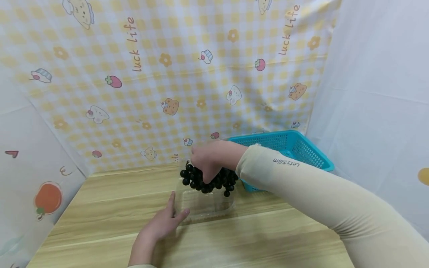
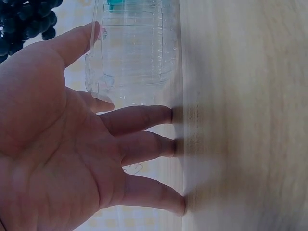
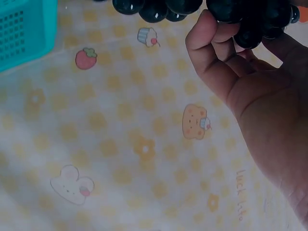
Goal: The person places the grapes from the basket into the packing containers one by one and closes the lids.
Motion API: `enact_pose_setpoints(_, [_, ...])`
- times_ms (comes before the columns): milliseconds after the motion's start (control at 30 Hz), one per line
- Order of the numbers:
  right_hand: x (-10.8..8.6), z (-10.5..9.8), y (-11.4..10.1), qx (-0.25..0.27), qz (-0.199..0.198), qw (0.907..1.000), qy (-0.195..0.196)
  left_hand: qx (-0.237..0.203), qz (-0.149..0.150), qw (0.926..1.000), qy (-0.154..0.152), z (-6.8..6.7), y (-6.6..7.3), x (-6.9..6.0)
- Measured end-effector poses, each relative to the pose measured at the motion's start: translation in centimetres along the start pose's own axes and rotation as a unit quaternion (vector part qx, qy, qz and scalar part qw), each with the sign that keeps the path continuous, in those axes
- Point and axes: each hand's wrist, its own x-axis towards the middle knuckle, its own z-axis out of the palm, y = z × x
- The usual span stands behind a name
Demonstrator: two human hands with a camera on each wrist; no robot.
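In the head view a bunch of dark grapes (image 1: 218, 180) hangs from my right hand (image 1: 211, 158), above a clear plastic container (image 1: 201, 203) on the table. The right wrist view shows the fingers of my right hand (image 3: 264, 91) curled about the grapes (image 3: 180, 5). My left hand (image 1: 164, 222) is at the container's left side, thumb and fingers spread. From the left wrist camera, the thumb and a finger of my left hand (image 2: 72, 130) touch the container's (image 2: 130, 53) edge, and other fingertips rest on the table.
A blue perforated basket (image 1: 285, 143) stands on the wooden table (image 1: 117, 208) to the right, behind my right forearm. A yellow checked cloth (image 1: 140, 93) hangs along the back, with white cloth at both sides.
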Motion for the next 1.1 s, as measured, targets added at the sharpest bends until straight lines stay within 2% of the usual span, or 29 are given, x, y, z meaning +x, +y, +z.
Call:
enact_pose_setpoints(500, [2.5, 1.5, -1.5, -0.025, -0.021, 0.9994, 0.012, -0.005, -0.004, 1.0, -0.005, 0.0, 0.0, -0.1])
enact_pose_setpoints(800, [3.1, 2.0, -2.3, 0.014, -0.039, 0.999, 0.017, -0.013, -0.006, 0.9999, -0.009, 0.0, -0.1, 0.1])
enact_pose_setpoints(1100, [3.5, 2.3, -2.4, 0.06, -0.046, 0.9971, 0.003, -0.013, -0.01, 0.9997, -0.016, -0.1, 0.0, 0.1])
